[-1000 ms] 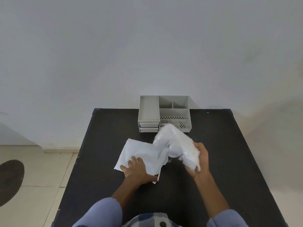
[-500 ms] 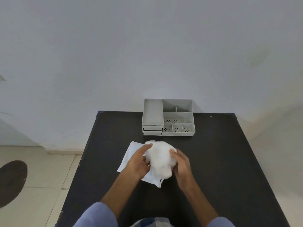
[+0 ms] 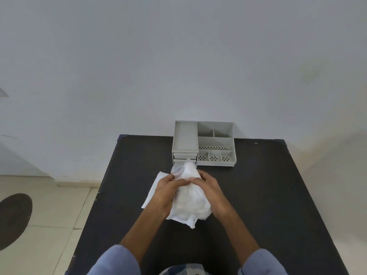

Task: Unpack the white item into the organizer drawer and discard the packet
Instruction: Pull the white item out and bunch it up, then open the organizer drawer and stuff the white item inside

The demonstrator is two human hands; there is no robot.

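Mid-bench (image 3: 258,195), left hand (image 3: 168,192) and right hand (image 3: 208,190) cup crumpled white bundle (image 3: 188,203) from both sides, fingers closed on it. Flat packet (image 3: 154,190) lies beneath, partly hidden. Organizer (image 3: 204,143) near, behind; drawers look closed. Bundle likely light, soft, compressible, film slippery; best gripped by gathered top or pinched folds.

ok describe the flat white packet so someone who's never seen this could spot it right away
Start at the black table with the grey organizer at its far edge. Nearer the person, both hands grip a crumpled, puffy white bundle. The flat white packet lies on the table beneath it, showing beside the left hand; it alone is smooth and flat.
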